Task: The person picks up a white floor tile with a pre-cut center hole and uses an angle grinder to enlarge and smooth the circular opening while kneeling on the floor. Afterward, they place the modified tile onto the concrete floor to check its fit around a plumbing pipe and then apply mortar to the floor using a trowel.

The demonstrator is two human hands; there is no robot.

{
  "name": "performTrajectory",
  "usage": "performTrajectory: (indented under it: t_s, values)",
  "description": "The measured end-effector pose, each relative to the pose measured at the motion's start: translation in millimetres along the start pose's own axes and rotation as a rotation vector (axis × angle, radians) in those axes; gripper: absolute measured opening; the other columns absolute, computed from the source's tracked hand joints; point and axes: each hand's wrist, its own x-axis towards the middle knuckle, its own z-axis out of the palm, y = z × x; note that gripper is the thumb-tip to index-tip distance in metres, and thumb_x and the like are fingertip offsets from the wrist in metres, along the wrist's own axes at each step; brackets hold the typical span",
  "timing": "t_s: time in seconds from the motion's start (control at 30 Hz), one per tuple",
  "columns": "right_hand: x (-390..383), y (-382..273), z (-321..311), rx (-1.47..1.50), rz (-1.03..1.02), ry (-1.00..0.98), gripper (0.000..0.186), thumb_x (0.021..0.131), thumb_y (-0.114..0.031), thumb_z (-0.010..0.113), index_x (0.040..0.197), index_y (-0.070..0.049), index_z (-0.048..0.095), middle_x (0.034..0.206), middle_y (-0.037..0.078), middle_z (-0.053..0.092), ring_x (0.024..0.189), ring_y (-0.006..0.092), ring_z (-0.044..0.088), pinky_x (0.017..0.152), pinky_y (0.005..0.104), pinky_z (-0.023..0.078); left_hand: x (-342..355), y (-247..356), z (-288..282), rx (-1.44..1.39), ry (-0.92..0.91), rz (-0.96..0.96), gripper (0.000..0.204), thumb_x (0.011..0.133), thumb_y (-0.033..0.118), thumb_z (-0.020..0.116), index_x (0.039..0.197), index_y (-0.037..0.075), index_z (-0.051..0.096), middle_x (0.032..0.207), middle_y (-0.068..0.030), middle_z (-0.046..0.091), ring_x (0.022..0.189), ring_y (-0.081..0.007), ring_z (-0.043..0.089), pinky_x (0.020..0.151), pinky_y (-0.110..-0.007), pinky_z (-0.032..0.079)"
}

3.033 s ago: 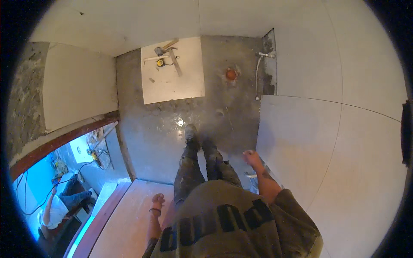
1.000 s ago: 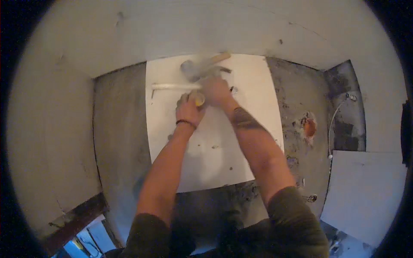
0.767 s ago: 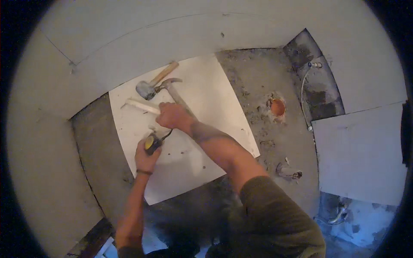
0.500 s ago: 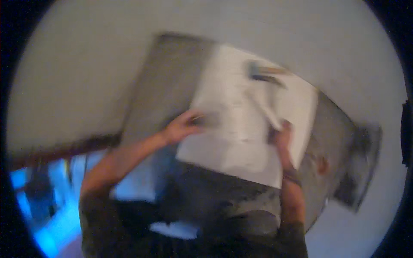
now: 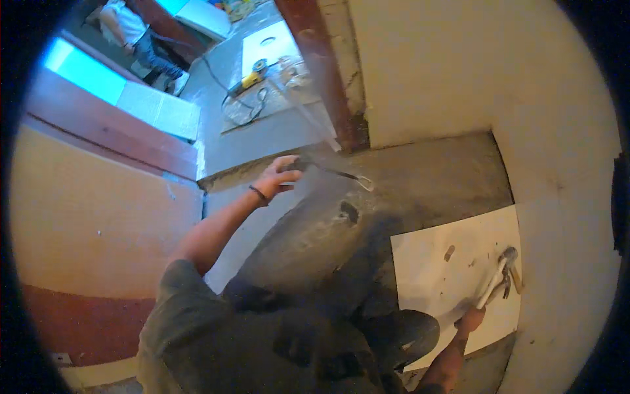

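Note:
My left hand (image 5: 279, 178) is closed around a dark, motion-blurred tool (image 5: 302, 164), held above the floor. A thin dark bar runs right from about there to a pale loop (image 5: 365, 184); whether it belongs to the tool I cannot tell. At the lower right, my right hand (image 5: 470, 320) grips a white stick-like handle (image 5: 491, 286), low over a white board (image 5: 420, 276). Its far end overlaps a dark metal head (image 5: 508, 253) and a wooden handle (image 5: 516, 280), so which head belongs to it is unclear.
Grey, rough floor (image 5: 433, 171) lies around the board, bordered by a pale wall (image 5: 558, 164) on the right. Through a doorway with a reddish frame (image 5: 321, 72) are a yellow power tool (image 5: 248, 82) with a black cord and a person (image 5: 134, 36). An orange-brown panel (image 5: 98, 217) stands left.
The view has swung left, bringing in the doorway, and the board now appears lower right. My left hand has moved off the board with the dark tool. My right hand still holds the white handle.

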Motion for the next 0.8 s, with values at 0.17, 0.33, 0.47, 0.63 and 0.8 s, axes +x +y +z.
performTrajectory:
  t_s: [0.17, 0.33, 0.47, 0.63, 0.8]
  values:
    - [-3.1, -25.0, -27.5, -0.067, 0.041, -0.02, 0.048, 0.077, -0.018, 0.067, 0.12, 0.0, 0.056, 0.094, 0.025, 0.065, 0.082, 0.0393, 0.065, 0.071, 0.0511, 0.05, 32.2, -69.6, -108.6, -0.069, 0.443, -0.033, 0.069, 0.077, 0.033, 0.079, 0.136, 0.017, 0.046, 0.12, -0.0038, 0.056, 0.1, -0.0171, 0.054, 0.085, -0.039, 0.047]
    - [-60.7, -81.7, -87.7, -0.133, -0.198, -0.018, 0.026, 0.074, -0.009, 0.065, 0.095, 0.001, 0.056, 0.073, 0.016, 0.061, 0.063, 0.0311, 0.06, 0.059, 0.0422, 0.048, 99.2, -117.0, -206.7, 0.128, 0.755, 0.144, 0.076, 0.07, 0.025, 0.086, 0.129, -0.003, 0.046, 0.116, -0.0112, 0.06, 0.107, -0.0181, 0.057, 0.088, -0.031, 0.05]
    - [-99.5, -212.4, -136.8, 0.088, -0.315, -0.379, 0.021, 0.071, -0.007, 0.065, 0.089, 0.001, 0.057, 0.068, 0.013, 0.06, 0.057, 0.0246, 0.058, 0.057, 0.038, 0.048, 156.6, -120.6, -227.1, 0.314, 0.67, 0.219, 0.081, 0.069, 0.031, 0.086, 0.131, -0.003, 0.046, 0.124, -0.0161, 0.057, 0.113, -0.0241, 0.056, 0.099, -0.035, 0.045]
    - [-135.9, -397.0, -109.0, 0.091, -0.417, -0.782, 0.034, 0.065, -0.003, 0.067, 0.098, 0.004, 0.063, 0.074, 0.011, 0.063, 0.066, 0.0193, 0.061, 0.062, 0.0349, 0.05, 260.2, -103.1, -212.7, 0.401, 0.613, 0.302, 0.083, 0.066, 0.036, 0.085, 0.13, -0.002, 0.048, 0.123, -0.017, 0.057, 0.115, -0.0268, 0.055, 0.1, -0.036, 0.043]
    - [-163.2, -478.4, 6.5, 0.055, -0.662, -0.966, 0.04, 0.068, -0.013, 0.073, 0.105, -0.001, 0.065, 0.075, 0.016, 0.067, 0.064, 0.0232, 0.066, 0.061, 0.0357, 0.051, 288.5, -97.4, -217.2, 0.236, 0.554, 0.375, 0.078, 0.068, 0.031, 0.084, 0.129, -0.002, 0.049, 0.123, -0.0161, 0.056, 0.114, -0.0251, 0.055, 0.1, -0.035, 0.044]
